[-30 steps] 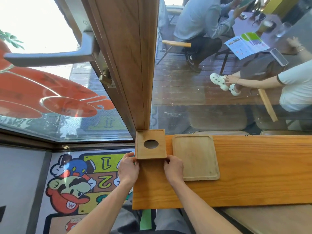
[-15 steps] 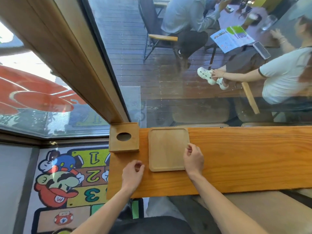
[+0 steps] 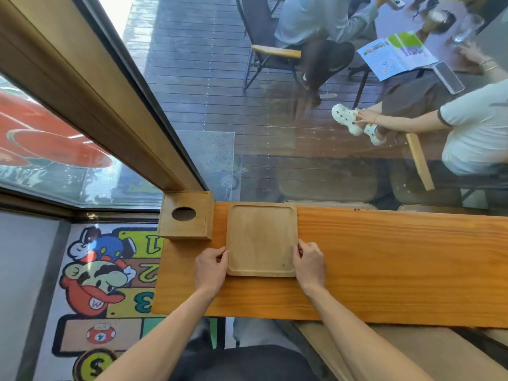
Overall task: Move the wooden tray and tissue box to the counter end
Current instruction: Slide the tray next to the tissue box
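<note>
Now, hands: we have our left hand (image 3: pixel 211 266) on the left edge of the wooden tray (image 3: pixel 261 240) and our right hand (image 3: pixel 310 262) on its right edge, both near the front corners.
Fingers: ours curl against the tray's side rims, pinching it from both sides; we judge it a light hold, and the tray lies flat on the counter (image 3: pixel 384 265).
Tray, where: it sits near the left end of the counter, its far edge about level with the counter's window edge, just beside the tissue box (image 3: pixel 185 219) but with a strip of bare wood between them.
Tray, handling: we judge it stiff, solid wood, moderately light, not fragile; the raised rim gives our fingers something to press on, and the two opposite sides are the sensible place to hold.
Sliding: the counter looks smooth and varnished, so we expect the tray to glide easily and possibly skew if one side pushes harder.
Tissue box: a wooden cube with an oval hole on top, standing at the far left corner, its left side overhanging the counter end; we judge it rigid and light.
Counter: a long orange-toned plank running off to the right, bare apart from these two things.
Room: a wooden window frame (image 3: pixel 90 100) and glass lie beyond; a cartoon floor mat (image 3: pixel 104 276) lies below left; people sit outside on decking.
</note>
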